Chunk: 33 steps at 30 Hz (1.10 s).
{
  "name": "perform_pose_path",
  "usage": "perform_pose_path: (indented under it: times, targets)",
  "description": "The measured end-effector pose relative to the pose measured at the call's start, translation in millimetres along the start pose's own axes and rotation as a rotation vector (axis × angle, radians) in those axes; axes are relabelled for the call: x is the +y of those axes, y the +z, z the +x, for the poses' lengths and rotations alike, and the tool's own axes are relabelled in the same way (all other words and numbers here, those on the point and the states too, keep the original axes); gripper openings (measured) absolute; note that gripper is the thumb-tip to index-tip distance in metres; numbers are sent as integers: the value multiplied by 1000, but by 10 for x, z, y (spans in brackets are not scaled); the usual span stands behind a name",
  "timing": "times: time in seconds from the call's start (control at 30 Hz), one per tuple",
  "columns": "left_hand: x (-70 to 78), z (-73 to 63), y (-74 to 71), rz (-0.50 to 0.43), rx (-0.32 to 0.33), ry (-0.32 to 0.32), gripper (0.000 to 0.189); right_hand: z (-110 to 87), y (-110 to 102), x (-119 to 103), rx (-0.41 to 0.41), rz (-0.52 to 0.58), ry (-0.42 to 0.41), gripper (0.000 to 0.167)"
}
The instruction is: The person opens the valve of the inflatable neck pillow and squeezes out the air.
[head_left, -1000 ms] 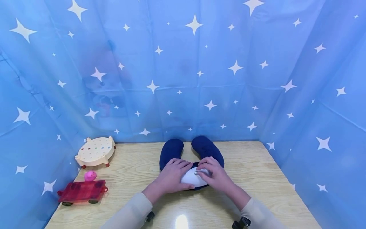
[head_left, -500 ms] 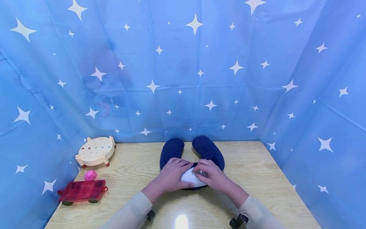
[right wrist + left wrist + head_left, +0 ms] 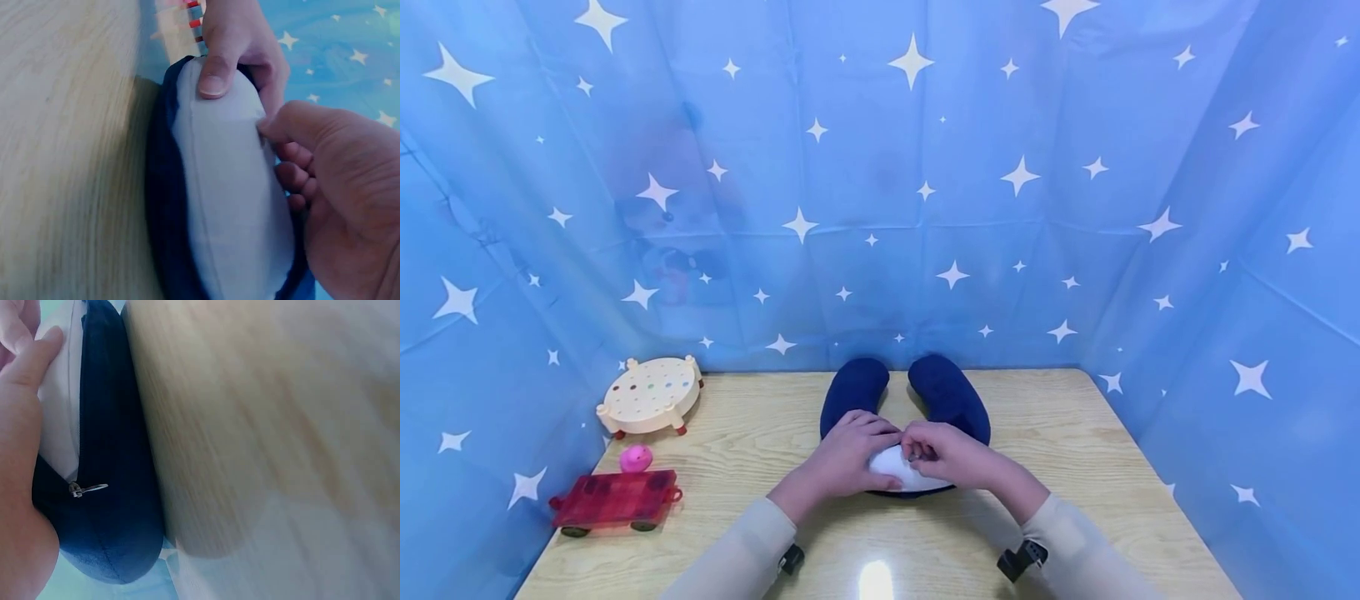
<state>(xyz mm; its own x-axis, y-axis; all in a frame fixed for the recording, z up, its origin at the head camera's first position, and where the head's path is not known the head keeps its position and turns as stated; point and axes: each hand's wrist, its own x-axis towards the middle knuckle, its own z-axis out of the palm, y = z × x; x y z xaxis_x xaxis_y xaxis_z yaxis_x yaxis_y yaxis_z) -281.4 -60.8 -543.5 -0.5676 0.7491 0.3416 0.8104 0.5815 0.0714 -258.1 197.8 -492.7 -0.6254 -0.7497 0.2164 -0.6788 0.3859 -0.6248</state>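
Pinches hidden, likely pull in right hand [image 3: 957, 455] along far opening edge of navy U-shaped fabric pillow [image 3: 953, 393], gripping with left hand [image 3: 847, 458].

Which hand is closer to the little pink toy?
Left. The left hand holds the blue pillow, off to the right of the pink toy; the right hand is at the same pillow, farther right.
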Motion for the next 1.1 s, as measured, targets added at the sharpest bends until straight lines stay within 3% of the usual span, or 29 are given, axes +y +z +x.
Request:
perform_pose_path:
  times: [0.2,0.43,0.7,1.1]
  targets:
    - [-35,-15,12,-14,6,12,69,45,-12,-17,-64,17,20,22]
    - [-33,0,1,-25,-11,4,69,45,-5,-7,-58,28,13,24]
    - [-29,13,2,-11,13,22,67,60,15,16,-51,2,-18,27]
    - [-9,11,-27,-20,-3,4,67,73,21,21,-73,30,55,26]
